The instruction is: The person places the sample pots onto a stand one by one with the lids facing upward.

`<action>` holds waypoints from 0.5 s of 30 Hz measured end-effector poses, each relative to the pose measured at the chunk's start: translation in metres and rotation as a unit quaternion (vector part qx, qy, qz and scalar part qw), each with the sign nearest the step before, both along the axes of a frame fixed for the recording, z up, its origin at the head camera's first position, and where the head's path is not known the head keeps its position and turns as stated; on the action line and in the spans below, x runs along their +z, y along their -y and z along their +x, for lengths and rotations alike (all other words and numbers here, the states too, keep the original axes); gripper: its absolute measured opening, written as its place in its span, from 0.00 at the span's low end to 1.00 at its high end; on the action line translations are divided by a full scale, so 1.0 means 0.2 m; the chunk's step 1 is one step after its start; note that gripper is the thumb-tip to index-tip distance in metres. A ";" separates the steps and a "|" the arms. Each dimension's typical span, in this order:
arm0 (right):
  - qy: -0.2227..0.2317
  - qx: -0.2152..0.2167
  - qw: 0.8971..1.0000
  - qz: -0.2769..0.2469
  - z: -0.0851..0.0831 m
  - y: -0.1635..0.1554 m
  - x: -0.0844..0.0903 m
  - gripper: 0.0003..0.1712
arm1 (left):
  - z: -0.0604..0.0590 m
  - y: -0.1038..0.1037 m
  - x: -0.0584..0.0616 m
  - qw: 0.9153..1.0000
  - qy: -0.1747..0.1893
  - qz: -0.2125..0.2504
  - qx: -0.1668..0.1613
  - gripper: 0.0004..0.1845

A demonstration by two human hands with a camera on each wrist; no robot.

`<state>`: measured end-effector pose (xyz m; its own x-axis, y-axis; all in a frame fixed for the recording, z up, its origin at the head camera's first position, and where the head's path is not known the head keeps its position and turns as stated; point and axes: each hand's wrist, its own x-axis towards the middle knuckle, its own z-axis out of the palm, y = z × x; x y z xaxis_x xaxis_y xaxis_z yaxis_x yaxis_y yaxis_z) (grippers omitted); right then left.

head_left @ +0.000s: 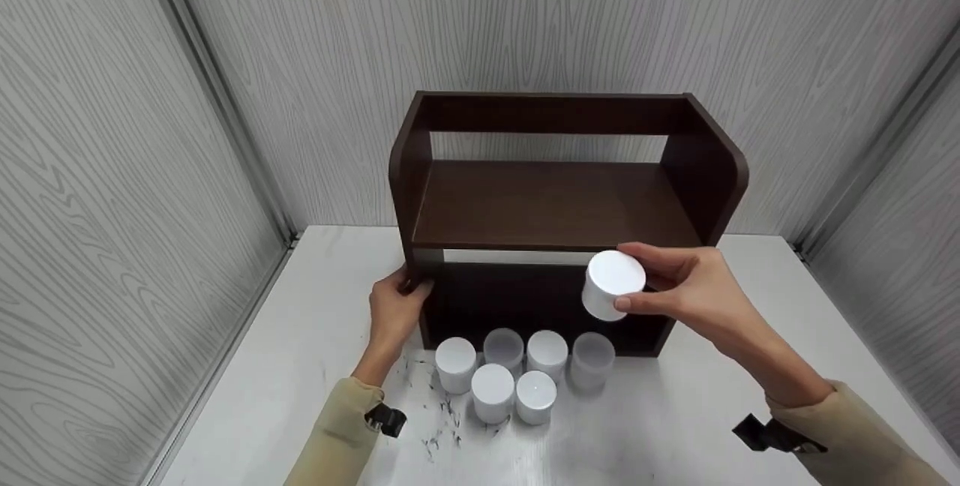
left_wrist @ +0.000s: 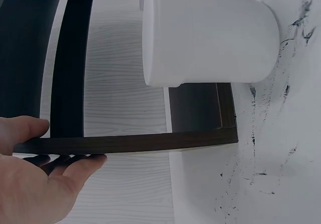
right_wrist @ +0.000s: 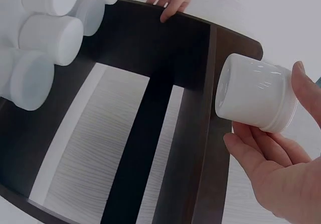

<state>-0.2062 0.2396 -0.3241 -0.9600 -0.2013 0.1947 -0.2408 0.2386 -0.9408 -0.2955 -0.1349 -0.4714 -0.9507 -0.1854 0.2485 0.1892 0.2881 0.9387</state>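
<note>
My right hand (head_left: pixel 705 291) pinches a white lidded jar (head_left: pixel 606 295) by its lid, thumb on one side and fingers on the other. The jar is upright in front of the upper board of a dark brown two-tier shelf (head_left: pixel 555 201). In the right wrist view the jar (right_wrist: pixel 253 91) is apart from the fingers' far side at its base, which hangs free. At the shelf's left side my left hand (head_left: pixel 394 310) grips the side panel (left_wrist: pixel 135 142), thumb inside and fingers outside. The upper board bears nothing.
Several white jars (head_left: pixel 493 394) stand on the white table (head_left: pixel 337 283) before the shelf's lower front. Two translucent containers (head_left: pixel 592 361) stand among them. Dark scuffs mark the table near the left forearm. Grey wood-patterned walls (head_left: pixel 525 21) enclose the back and sides.
</note>
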 end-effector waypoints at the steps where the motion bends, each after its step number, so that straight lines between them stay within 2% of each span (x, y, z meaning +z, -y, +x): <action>1: -0.001 0.000 1.000 -0.001 -0.01 0.01 0.01 0.40 | 0.00 0.00 0.00 1.000 0.003 0.001 0.002 0.28; 8: -0.015 0.005 1.000 -0.001 -0.11 0.11 0.08 0.39 | 0.01 -0.01 0.02 1.000 0.008 0.006 0.019 0.27; 15: -0.014 0.005 1.000 -0.025 -0.22 0.19 0.14 0.41 | 0.02 -0.01 0.00 1.000 0.013 0.003 0.020 0.26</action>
<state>-0.2494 0.2009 -0.2962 -0.9520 -0.2010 0.2310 -0.2689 0.1879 -0.9447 -0.2919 -0.1329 -0.4708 -0.9485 -0.2246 0.2233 0.1537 0.2901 0.9446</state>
